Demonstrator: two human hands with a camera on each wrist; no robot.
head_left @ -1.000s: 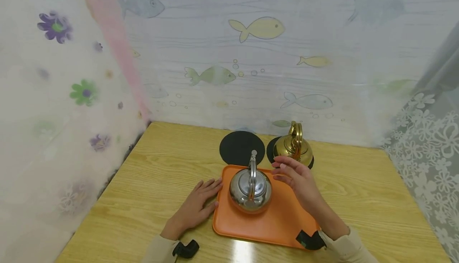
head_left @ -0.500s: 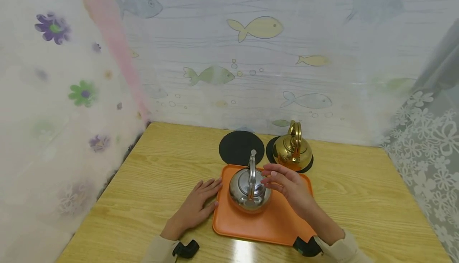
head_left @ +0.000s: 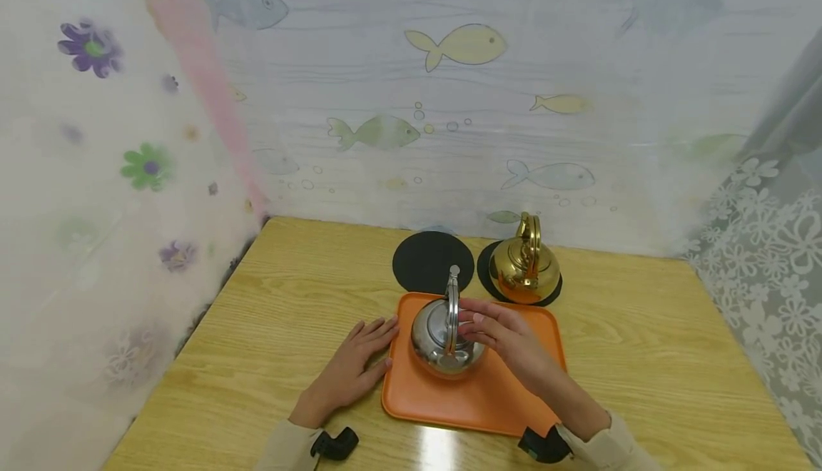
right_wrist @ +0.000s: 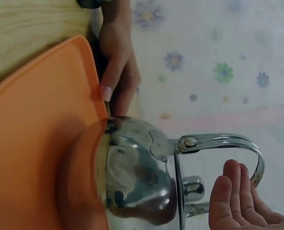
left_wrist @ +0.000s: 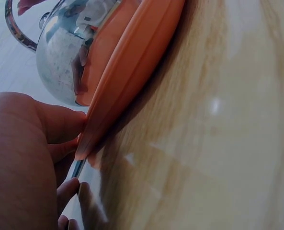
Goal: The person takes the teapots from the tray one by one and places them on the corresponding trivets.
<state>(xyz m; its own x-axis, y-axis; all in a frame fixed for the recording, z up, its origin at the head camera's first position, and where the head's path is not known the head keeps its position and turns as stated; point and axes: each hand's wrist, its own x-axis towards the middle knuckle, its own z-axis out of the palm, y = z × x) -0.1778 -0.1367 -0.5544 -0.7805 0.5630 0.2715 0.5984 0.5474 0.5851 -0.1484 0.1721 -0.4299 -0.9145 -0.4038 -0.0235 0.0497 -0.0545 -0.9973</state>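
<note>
A silver kettle (head_left: 443,342) with an upright arched handle (head_left: 453,298) stands on an orange tray (head_left: 494,392). My right hand (head_left: 475,316) hovers at the kettle's right side, fingers straight and close to the handle, holding nothing. In the right wrist view its fingers (right_wrist: 232,194) lie just under the handle (right_wrist: 223,140) without closing round it. My left hand (head_left: 367,348) lies flat on the table, fingers against the tray's left edge (left_wrist: 132,72). The left wrist view shows the kettle (left_wrist: 60,62) just above that edge.
A gold kettle (head_left: 524,268) stands on a black round mat behind the tray's right corner. A second black mat (head_left: 429,260) lies bare to its left. Patterned curtains close in the wooden table (head_left: 282,300) on the left, back and right.
My right hand has moved left from near the gold kettle to the silver kettle's handle. The left hand and tray have stayed put.
</note>
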